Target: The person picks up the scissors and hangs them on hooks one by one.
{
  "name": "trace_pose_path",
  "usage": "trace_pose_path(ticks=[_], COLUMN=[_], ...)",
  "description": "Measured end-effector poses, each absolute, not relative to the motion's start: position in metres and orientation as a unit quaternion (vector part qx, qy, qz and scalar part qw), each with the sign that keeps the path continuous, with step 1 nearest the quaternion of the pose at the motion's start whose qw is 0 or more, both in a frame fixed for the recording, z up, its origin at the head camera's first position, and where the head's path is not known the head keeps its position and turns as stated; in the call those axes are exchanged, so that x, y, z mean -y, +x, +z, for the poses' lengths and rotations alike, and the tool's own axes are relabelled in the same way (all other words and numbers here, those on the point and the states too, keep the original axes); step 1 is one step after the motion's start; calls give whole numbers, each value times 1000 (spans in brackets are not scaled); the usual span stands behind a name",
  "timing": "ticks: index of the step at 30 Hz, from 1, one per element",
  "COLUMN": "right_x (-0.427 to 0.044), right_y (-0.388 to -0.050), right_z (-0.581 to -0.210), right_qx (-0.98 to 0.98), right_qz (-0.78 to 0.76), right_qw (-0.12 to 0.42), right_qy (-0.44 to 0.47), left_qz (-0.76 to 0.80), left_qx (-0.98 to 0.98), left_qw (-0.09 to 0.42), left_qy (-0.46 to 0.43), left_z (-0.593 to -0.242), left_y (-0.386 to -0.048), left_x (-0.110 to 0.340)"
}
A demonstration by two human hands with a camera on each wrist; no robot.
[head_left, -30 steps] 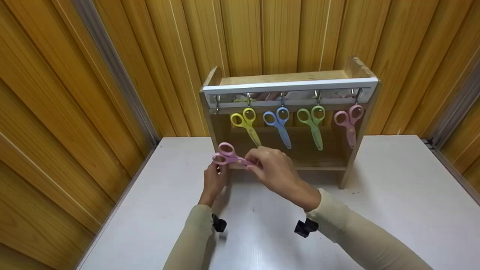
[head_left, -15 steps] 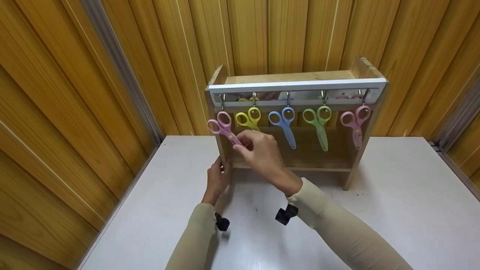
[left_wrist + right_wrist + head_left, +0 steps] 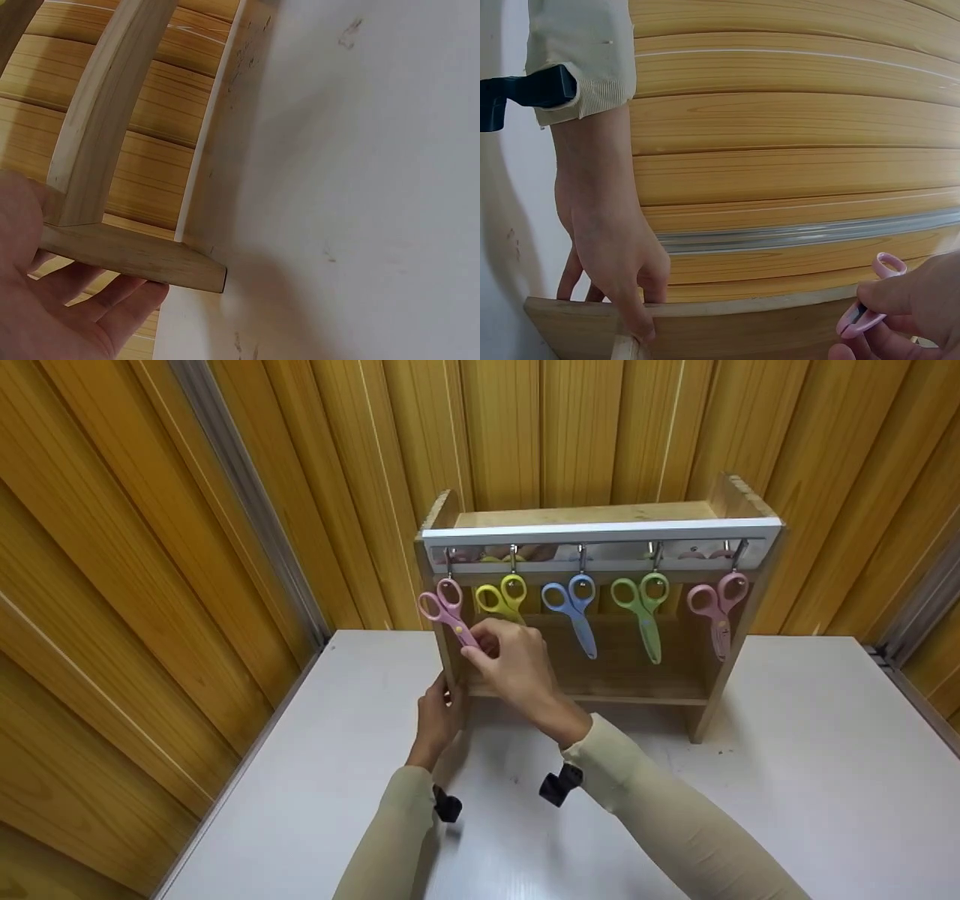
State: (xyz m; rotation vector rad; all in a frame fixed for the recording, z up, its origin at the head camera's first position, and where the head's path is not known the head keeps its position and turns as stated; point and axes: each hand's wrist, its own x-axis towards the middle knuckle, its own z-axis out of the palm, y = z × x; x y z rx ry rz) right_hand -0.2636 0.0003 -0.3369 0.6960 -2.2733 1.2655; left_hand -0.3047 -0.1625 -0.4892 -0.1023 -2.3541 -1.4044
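Note:
My right hand [image 3: 517, 664] pinches the blades of a pair of pink scissors [image 3: 454, 624] between thumb and fingers. Their handle rings point up, one at the lower end of the leftmost metal hook [image 3: 448, 561]; I cannot tell whether it is threaded on. Low down, my left hand [image 3: 439, 721] grips the left side panel of the wooden rack [image 3: 709, 712], with fingers along its outer face in the left wrist view. Yellow scissors [image 3: 511, 607], blue scissors [image 3: 581, 624], green scissors [image 3: 647, 619] and other pink scissors [image 3: 719, 622] hang from the remaining hooks. My right hand hides the yellow blades.
The rack stands on a white table [image 3: 330, 780] with a grey-white rail [image 3: 600, 532] across its upper front. Wood-plank walls [image 3: 577, 435] rise behind and at both sides. A black wrist mount [image 3: 448, 807] sits at the left cuff.
My right hand has carried the pink scissors up and left to the leftmost hook, tilting their rings upward. My left hand keeps its hold on the rack. The head view has shifted slightly.

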Motion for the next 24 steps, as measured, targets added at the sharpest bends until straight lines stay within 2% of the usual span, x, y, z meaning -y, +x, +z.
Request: trace_pose_path(ticks=[14, 24], right_x=[0, 6], right_y=[-266, -271], right_z=[-351, -367], right_qx=[826, 827], right_qz=[440, 446], right_qw=[252, 252], right_qy=[244, 230], left_qz=[-501, -497], left_qx=[845, 846], left_qw=[185, 192], left_qy=[-21, -29], left_z=[-490, -491], left_y=[-304, -306], left_x=[162, 162])
